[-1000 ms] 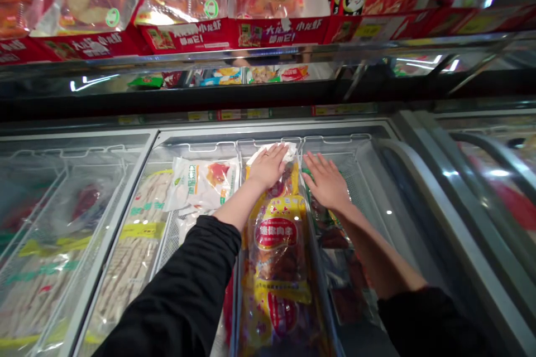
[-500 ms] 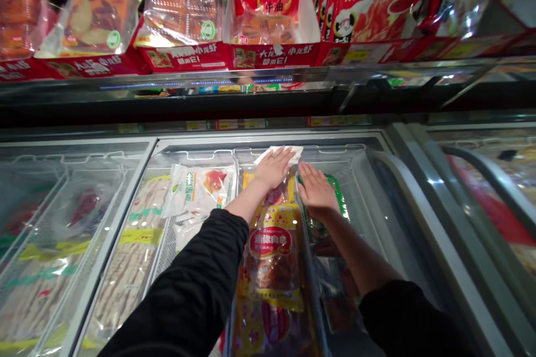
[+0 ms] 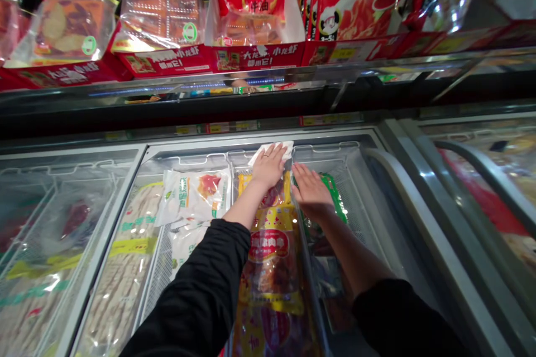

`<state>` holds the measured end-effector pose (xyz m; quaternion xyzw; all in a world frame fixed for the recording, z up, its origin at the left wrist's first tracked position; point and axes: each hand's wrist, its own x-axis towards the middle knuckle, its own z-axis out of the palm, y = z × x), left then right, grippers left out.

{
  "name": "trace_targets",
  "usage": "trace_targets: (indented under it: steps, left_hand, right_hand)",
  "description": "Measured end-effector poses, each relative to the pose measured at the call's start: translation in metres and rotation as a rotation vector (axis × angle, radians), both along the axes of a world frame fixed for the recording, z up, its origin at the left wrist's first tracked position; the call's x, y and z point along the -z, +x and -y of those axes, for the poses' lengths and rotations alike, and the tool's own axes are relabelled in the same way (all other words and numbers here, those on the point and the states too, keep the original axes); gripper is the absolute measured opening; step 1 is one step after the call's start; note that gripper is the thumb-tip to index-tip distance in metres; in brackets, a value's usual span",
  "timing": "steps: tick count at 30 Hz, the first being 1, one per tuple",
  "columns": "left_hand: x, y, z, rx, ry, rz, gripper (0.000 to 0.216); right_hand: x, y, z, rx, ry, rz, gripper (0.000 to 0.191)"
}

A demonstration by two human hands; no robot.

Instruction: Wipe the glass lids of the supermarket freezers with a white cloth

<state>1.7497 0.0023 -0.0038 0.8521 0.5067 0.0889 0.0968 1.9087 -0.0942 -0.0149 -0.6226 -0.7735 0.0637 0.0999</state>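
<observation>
My left hand [image 3: 268, 167] lies flat over a folded white cloth [image 3: 286, 148], pressing it on the glass lid [image 3: 368, 223] of a chest freezer near its back edge. Parts of the cloth stick out past the fingertips; a ring is on one finger. Just to the right, my right hand [image 3: 312, 192] rests flat on the glass, fingers stretched out and nothing in it. Under the lid, yellow-and-red food packs [image 3: 274, 256] lie below my left arm. A white food bag [image 3: 195, 195] is to their left, and a green pack [image 3: 335, 198] shows partly behind my right hand.
Above the freezer, a shelf holds red boxes [image 3: 255, 58] and red-and-black food packets [image 3: 368, 5]. A curved handle [image 3: 402, 178] runs along the lid's right side. Another freezer section [image 3: 494, 178] adjoins at right, and long pale packs [image 3: 121, 279] lie at left.
The view has shifted slightly, so the scene and both hands sit a little further left. Against the freezer, both hands and the cloth stay in nearly the same place.
</observation>
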Motion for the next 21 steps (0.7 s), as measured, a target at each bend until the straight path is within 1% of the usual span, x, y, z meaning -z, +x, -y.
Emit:
trace_targets:
  steps: [2,3,4,6,7,9,11,12,15,17,19,21]
  left_hand:
    - [-0.001,-0.007,-0.019,-0.067,-0.007,0.015,0.052]
    - [-0.001,-0.014,-0.023,-0.118,-0.008,0.021,0.053]
    - [0.000,-0.021,-0.023,-0.171,-0.007,0.024,0.053]
    - [0.001,-0.035,-0.011,-0.237,-0.001,0.020,0.053]
    - [0.002,-0.040,-0.001,-0.237,0.008,0.015,0.053]
    - [0.003,-0.041,0.021,-0.175,0.036,0.009,0.053]
    - [0.003,-0.032,0.037,-0.084,0.049,0.004,0.052]
    - [0.003,-0.025,0.041,-0.048,0.045,0.003,0.052]
    - [0.000,-0.007,0.036,0.019,0.019,0.005,0.052]
    - [-0.001,-0.005,0.026,0.051,0.003,0.014,0.052]
    - [-0.001,-0.014,0.020,0.041,0.000,0.030,0.052]
    - [0.000,-0.028,0.027,-0.026,0.016,0.047,0.052]
  right_hand:
    - [0.000,0.000,0.000,0.000,-0.004,-0.009,0.061]
    - [0.000,0.000,0.000,0.003,-0.005,-0.014,0.061]
    - [0.000,0.000,0.000,0.007,-0.005,-0.019,0.062]
    - [-0.001,0.000,0.001,0.012,-0.004,-0.031,0.062]
    - [-0.001,0.000,0.001,0.013,-0.004,-0.036,0.062]
    - [-0.002,0.000,0.001,0.013,-0.005,-0.037,0.062]
    - [-0.003,-0.001,0.002,0.011,-0.008,-0.028,0.062]
    - [-0.003,-0.001,0.002,0.009,-0.009,-0.021,0.061]
    - [-0.004,0.000,0.002,0.009,-0.005,0.000,0.061]
    - [-0.005,0.000,0.002,0.011,-0.013,0.016,0.061]
    - [-0.006,0.000,0.002,0.010,-0.023,0.027,0.061]
    - [-0.007,0.000,0.002,0.007,-0.025,0.027,0.061]
